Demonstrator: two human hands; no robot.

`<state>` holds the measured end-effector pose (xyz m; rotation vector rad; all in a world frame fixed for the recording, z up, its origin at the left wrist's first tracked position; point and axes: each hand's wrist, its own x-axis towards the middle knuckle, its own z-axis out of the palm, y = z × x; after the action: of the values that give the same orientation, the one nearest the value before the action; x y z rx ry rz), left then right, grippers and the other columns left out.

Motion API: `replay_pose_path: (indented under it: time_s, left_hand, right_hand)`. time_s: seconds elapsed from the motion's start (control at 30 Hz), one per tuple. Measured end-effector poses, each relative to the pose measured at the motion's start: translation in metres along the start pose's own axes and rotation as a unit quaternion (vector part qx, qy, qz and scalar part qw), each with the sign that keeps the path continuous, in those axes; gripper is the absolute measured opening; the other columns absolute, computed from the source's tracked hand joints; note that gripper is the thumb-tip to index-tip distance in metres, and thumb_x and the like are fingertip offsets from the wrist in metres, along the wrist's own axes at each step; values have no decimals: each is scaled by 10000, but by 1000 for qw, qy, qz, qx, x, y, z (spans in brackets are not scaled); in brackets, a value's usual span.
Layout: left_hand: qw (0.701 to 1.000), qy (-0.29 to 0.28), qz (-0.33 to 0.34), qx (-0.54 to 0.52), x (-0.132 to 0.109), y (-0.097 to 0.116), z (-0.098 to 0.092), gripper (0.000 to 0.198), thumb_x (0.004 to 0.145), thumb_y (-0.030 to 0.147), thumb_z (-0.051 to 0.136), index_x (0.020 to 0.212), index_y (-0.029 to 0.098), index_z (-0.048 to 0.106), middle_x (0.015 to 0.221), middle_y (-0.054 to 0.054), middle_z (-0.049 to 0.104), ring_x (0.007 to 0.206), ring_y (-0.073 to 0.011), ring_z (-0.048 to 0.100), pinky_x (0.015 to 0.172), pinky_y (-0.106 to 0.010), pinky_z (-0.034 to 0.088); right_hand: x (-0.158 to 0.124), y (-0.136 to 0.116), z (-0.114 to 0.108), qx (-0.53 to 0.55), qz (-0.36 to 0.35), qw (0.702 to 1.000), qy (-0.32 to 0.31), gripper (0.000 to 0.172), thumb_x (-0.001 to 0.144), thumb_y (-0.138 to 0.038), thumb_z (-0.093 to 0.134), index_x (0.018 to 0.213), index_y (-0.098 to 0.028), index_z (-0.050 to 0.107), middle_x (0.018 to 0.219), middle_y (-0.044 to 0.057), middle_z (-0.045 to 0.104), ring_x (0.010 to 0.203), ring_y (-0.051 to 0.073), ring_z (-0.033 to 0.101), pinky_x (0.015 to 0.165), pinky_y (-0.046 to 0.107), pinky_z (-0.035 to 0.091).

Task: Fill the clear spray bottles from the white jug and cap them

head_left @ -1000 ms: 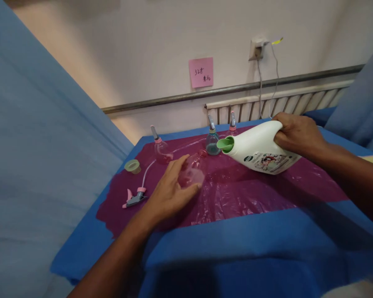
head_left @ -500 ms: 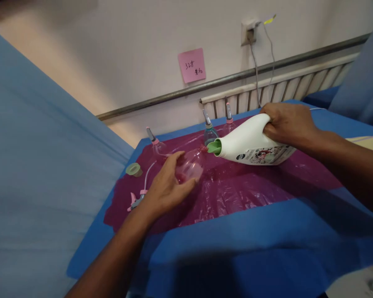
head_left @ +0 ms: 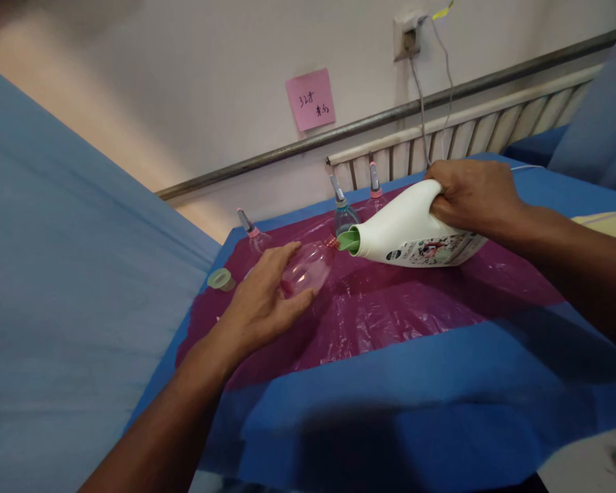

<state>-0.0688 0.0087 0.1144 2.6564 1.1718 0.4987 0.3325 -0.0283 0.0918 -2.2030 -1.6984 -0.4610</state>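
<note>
My left hand (head_left: 261,294) is wrapped round a clear pink spray bottle without its nozzle (head_left: 309,268), tilted with its threaded neck to the right. By its handle, my right hand (head_left: 475,195) grips a large white detergent jug (head_left: 405,229), tipped nearly level. The jug's green spout (head_left: 348,240) meets the pink bottle's mouth; whether liquid flows between them I cannot make out. Behind stand a teal spray bottle (head_left: 345,218), a pink-collared spray bottle (head_left: 376,195) and, further left, another clear spray bottle (head_left: 258,239). A pale green cap (head_left: 220,279) lies left of my left hand.
A purple plastic sheet (head_left: 369,322) covers part of the blue-draped table (head_left: 390,383). Blue curtains (head_left: 56,274) hang at the left and right. Along the wall run a metal pipe (head_left: 267,159) and a radiator (head_left: 493,127). A cord drops from a socket (head_left: 406,35).
Both hands, the pink bottle and the jug appear slightly further left, as the view also shifts. The detached sprayer head seen earlier at the left is now almost wholly behind my left arm.
</note>
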Motion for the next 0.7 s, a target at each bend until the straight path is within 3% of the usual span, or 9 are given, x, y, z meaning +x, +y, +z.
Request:
replay_pose_path:
  time_s: [0.7]
  left_hand:
    - [999,-23,20,43,6,8,-12,749,988,417,773,1682,278,525,1610,-143,677,1426,-401,705,1214,-631,612]
  right_hand:
    - [1,0,1,-2,-2,1000,3,376,957,-421,589,1201,-247,815,1107,140,864,882,291,723,668,378,219]
